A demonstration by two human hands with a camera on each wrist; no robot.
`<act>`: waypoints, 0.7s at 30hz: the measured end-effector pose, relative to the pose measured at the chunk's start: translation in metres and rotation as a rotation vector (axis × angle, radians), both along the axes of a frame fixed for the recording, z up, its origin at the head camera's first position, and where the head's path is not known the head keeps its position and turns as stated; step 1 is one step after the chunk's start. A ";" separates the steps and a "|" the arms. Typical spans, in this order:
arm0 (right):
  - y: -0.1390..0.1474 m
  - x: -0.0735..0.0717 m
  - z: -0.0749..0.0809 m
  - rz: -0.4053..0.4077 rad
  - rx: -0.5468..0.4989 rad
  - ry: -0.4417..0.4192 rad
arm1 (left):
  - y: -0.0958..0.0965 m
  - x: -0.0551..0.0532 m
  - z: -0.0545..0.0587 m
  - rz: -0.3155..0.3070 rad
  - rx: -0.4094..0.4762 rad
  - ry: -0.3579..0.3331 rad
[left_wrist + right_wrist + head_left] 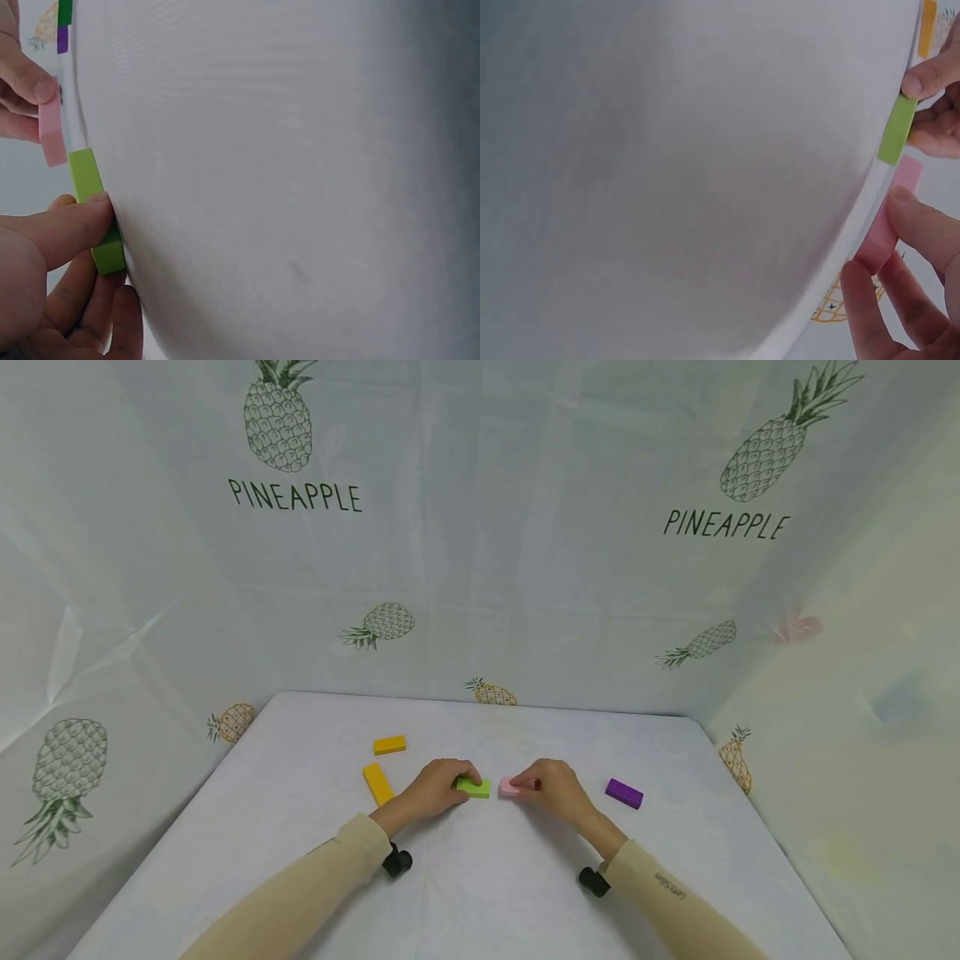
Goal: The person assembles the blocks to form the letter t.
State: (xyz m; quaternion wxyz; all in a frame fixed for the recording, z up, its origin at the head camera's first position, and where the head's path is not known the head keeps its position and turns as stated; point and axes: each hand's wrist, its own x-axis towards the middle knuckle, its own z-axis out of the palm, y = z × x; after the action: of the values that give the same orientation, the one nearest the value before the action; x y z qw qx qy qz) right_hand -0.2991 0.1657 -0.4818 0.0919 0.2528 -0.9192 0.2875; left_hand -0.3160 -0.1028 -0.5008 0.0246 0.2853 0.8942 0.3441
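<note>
My left hand [435, 787] pinches a lime green block [474, 788] between thumb and fingers, low over the white table [480, 893]. Just to its right, my right hand [558, 789] grips a pink block [510, 788] the same way. The two blocks lie nearly end to end, with a small gap between them. In the left wrist view the thumb presses the long face of the lime block [88, 176]. The right wrist view has the pink block [881, 234] held between thumb and fingertips, its far end sticking out toward the lime block [897, 131].
Two yellow-orange blocks lie left of my hands, one farther back [389, 745] and one [378, 783] beside my left wrist. A purple block [625, 793] lies to the right. A dark green block [65, 11] shows in the left wrist view. Pineapple-printed sheeting [510, 552] surrounds the table.
</note>
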 end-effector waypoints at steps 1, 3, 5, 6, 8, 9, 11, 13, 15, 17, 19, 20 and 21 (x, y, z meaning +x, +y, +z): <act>-0.002 0.000 0.000 0.002 0.001 -0.005 | 0.000 0.000 0.000 -0.001 0.002 0.001; -0.005 0.000 0.001 0.001 0.009 -0.011 | 0.000 0.000 0.000 -0.003 0.005 0.005; -0.007 0.000 0.001 -0.003 0.018 -0.018 | 0.000 0.001 0.000 -0.003 0.007 0.010; -0.008 0.000 0.001 -0.006 0.025 -0.020 | 0.000 0.001 -0.001 -0.001 0.005 0.012; -0.010 0.000 0.000 -0.010 0.037 -0.025 | 0.000 0.001 -0.001 0.001 0.001 0.016; -0.011 0.000 0.000 -0.009 0.043 -0.027 | 0.000 0.000 -0.002 0.002 -0.002 0.018; -0.013 0.000 0.000 -0.005 0.052 -0.026 | 0.000 0.000 -0.002 0.007 -0.008 0.016; -0.015 0.000 0.000 0.000 0.061 -0.027 | -0.001 0.000 -0.002 0.009 -0.009 0.018; -0.017 0.000 0.000 -0.004 0.062 -0.037 | -0.001 0.000 -0.002 0.009 -0.007 0.018; -0.019 0.000 0.000 -0.009 0.057 -0.049 | -0.001 0.000 -0.002 0.007 -0.008 0.019; -0.021 0.000 0.001 -0.018 0.058 -0.062 | -0.001 0.000 -0.002 0.002 -0.011 0.027; -0.021 0.000 0.001 -0.023 0.055 -0.066 | -0.001 0.000 -0.001 -0.001 -0.011 0.028; -0.022 0.000 0.001 -0.025 0.057 -0.066 | -0.001 0.001 -0.001 -0.004 -0.011 0.030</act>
State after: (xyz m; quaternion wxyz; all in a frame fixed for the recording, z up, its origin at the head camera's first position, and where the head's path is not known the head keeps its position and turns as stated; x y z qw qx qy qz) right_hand -0.2989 0.1440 -0.4808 0.0579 0.2340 -0.9327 0.2684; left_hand -0.3154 -0.1034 -0.5016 0.0135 0.2920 0.8958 0.3347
